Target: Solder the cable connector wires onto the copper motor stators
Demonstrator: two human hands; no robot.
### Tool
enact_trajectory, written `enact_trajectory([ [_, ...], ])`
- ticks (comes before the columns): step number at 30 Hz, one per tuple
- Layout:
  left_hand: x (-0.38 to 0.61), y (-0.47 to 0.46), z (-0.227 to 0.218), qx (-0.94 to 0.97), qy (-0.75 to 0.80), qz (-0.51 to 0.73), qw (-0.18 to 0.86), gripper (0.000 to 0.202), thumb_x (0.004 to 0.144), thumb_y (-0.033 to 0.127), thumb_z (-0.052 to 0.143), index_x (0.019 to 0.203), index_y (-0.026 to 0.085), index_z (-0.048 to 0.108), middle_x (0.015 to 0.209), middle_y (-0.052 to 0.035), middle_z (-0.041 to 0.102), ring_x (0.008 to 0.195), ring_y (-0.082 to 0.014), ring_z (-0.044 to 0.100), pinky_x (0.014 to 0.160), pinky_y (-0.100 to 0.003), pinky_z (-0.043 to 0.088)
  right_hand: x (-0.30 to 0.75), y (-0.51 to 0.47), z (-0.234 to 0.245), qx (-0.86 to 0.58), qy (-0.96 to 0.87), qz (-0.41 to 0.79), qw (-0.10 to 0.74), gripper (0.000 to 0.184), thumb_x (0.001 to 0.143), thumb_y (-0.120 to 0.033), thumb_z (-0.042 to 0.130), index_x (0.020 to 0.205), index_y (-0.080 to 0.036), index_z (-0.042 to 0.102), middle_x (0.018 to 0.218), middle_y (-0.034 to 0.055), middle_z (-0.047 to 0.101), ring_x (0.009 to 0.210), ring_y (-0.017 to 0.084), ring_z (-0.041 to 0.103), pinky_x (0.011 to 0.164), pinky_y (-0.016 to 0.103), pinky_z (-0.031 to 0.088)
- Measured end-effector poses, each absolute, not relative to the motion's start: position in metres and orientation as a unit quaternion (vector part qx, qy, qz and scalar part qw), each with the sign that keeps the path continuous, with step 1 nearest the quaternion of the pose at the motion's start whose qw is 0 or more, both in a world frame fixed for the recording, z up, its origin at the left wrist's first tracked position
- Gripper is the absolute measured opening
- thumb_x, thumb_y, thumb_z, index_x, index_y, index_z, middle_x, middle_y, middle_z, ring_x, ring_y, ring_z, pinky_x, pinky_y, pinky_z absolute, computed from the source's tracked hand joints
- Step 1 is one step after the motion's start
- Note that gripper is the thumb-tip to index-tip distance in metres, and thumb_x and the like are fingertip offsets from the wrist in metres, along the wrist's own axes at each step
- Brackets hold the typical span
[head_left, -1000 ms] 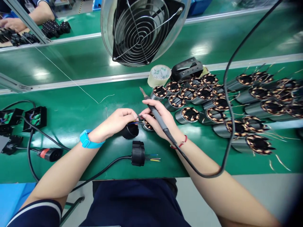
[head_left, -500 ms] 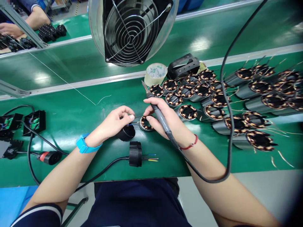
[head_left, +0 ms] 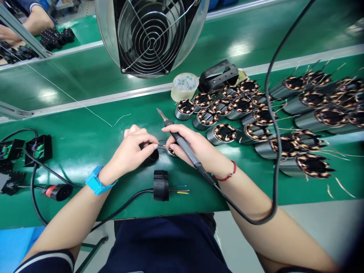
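Note:
My left hand [head_left: 133, 148] is closed, its thumb and forefinger pinching a thin wire [head_left: 162, 146]. Directly beneath those fingers lies a dark round part [head_left: 151, 158], mostly hidden. My right hand [head_left: 199, 146] grips a soldering iron [head_left: 184, 147], whose bare tip points up and away to the left, touching nothing. The right thumb and a fingertip also meet near the wire's end, above a copper-wound stator [head_left: 171, 152] that is largely covered. Closer to me, a black round cap [head_left: 161, 185] sits on a cable, with several coloured wire ends sticking out.
Rows of stators [head_left: 256, 113] with loose wire ends fill the right side. A fan [head_left: 152, 41] hangs overhead. Behind stand a tape roll [head_left: 184, 86] and a black bracket [head_left: 218, 76]. Thin solder wire [head_left: 93, 113] hangs at left, above open black boxes [head_left: 38, 149].
My left hand has turned and closed into a pinch on the wire. My right hand has shifted slightly left with the soldering iron, its fingertips drawing nearer the left ones.

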State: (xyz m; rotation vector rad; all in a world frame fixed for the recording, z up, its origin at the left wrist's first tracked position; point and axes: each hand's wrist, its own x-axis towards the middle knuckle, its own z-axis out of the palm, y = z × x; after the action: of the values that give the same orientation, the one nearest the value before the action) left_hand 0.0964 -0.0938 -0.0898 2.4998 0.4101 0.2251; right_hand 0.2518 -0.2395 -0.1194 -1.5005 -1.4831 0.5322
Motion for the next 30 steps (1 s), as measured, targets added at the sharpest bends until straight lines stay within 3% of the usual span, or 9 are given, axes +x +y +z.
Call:
enact_trajectory([
  [4, 0.1, -0.1, -0.095, 0.935, 0.163, 0.127, 0.288, 0.016, 0.087, 0.028, 0.059, 0.081, 0.025, 0.073, 0.058, 0.0016, 0.057, 0.076, -0.0179, 0.042, 0.076, -0.035, 0.028, 0.253, -0.24, -0.116, -0.625, -0.602, 0.187, 0.461, 0.04, 0.085, -0.009, 0.048, 0.122, -0.024, 0.045, 0.086, -0.0008, 0.065, 0.08, 0.014, 0.062, 0.083, 0.032, 0.049],
  [13, 0.106, -0.107, -0.095, 0.952, 0.136, 0.119, 0.249, 0.02, 0.09, 0.03, 0.055, 0.086, 0.028, 0.074, 0.062, 0.0013, 0.064, 0.075, -0.0178, 0.046, 0.08, -0.038, 0.028, 0.255, -0.24, -0.115, -0.628, -0.609, 0.15, 0.46, 0.046, 0.08, -0.006, 0.047, 0.122, -0.023, 0.045, 0.088, -0.0003, 0.065, 0.077, 0.013, 0.063, 0.08, 0.031, 0.051],
  [16, 0.101, -0.102, -0.095, 0.943, 0.149, 0.113, 0.276, 0.02, 0.087, 0.031, 0.057, 0.103, 0.026, 0.067, 0.082, -0.0011, 0.065, 0.09, -0.0202, 0.05, 0.086, -0.037, 0.032, 0.254, -0.241, -0.114, -0.634, -0.606, 0.149, 0.457, 0.049, 0.077, -0.005, 0.048, 0.122, -0.024, 0.045, 0.086, -0.0007, 0.064, 0.078, 0.014, 0.063, 0.079, 0.03, 0.051],
  [18, 0.098, -0.098, -0.095, 0.928, 0.174, 0.094, 0.317, 0.033, 0.083, 0.03, 0.06, 0.115, 0.023, 0.057, 0.102, -0.0036, 0.063, 0.1, -0.0214, 0.051, 0.09, -0.037, 0.034, 0.254, -0.241, -0.113, -0.639, -0.604, 0.148, 0.452, 0.048, 0.077, -0.005, 0.048, 0.121, -0.024, 0.045, 0.085, -0.0008, 0.063, 0.077, 0.014, 0.062, 0.078, 0.03, 0.051],
  [20, 0.098, -0.096, -0.095, 0.911, 0.186, 0.047, 0.364, 0.027, 0.082, 0.031, 0.059, 0.106, 0.02, 0.058, 0.104, -0.0039, 0.063, 0.099, -0.0212, 0.053, 0.09, -0.037, 0.036, 0.253, -0.241, -0.112, -0.64, -0.606, 0.142, 0.45, 0.047, 0.077, -0.006, 0.048, 0.12, -0.024, 0.045, 0.086, -0.0005, 0.063, 0.077, 0.014, 0.062, 0.079, 0.031, 0.051],
  [23, 0.1, -0.095, -0.094, 0.86, 0.2, -0.019, 0.47, 0.016, 0.082, 0.033, 0.057, 0.077, 0.018, 0.061, 0.08, -0.001, 0.063, 0.081, -0.0174, 0.054, 0.078, -0.032, 0.039, 0.253, -0.241, -0.112, -0.638, -0.611, 0.13, 0.451, 0.047, 0.076, -0.006, 0.048, 0.12, -0.024, 0.046, 0.085, -0.0005, 0.063, 0.078, 0.015, 0.062, 0.08, 0.032, 0.05],
  [27, 0.104, -0.102, -0.096, 0.715, 0.286, -0.011, 0.638, 0.021, 0.075, 0.034, 0.064, 0.068, 0.016, 0.059, 0.063, 0.0029, 0.054, 0.06, -0.0099, 0.045, 0.059, -0.024, 0.034, 0.254, -0.242, -0.112, -0.641, -0.608, 0.126, 0.451, 0.049, 0.076, -0.005, 0.048, 0.121, -0.023, 0.046, 0.085, -0.0006, 0.064, 0.079, 0.015, 0.062, 0.08, 0.032, 0.051],
  [30, 0.107, -0.106, -0.098, 0.688, 0.32, 0.009, 0.651, 0.023, 0.07, 0.034, 0.068, 0.062, 0.015, 0.06, 0.057, 0.0036, 0.05, 0.054, -0.0084, 0.04, 0.055, -0.024, 0.03, 0.256, -0.242, -0.113, -0.644, -0.608, 0.118, 0.45, 0.049, 0.076, -0.005, 0.048, 0.121, -0.023, 0.047, 0.085, -0.0003, 0.065, 0.08, 0.015, 0.062, 0.08, 0.032, 0.051],
])
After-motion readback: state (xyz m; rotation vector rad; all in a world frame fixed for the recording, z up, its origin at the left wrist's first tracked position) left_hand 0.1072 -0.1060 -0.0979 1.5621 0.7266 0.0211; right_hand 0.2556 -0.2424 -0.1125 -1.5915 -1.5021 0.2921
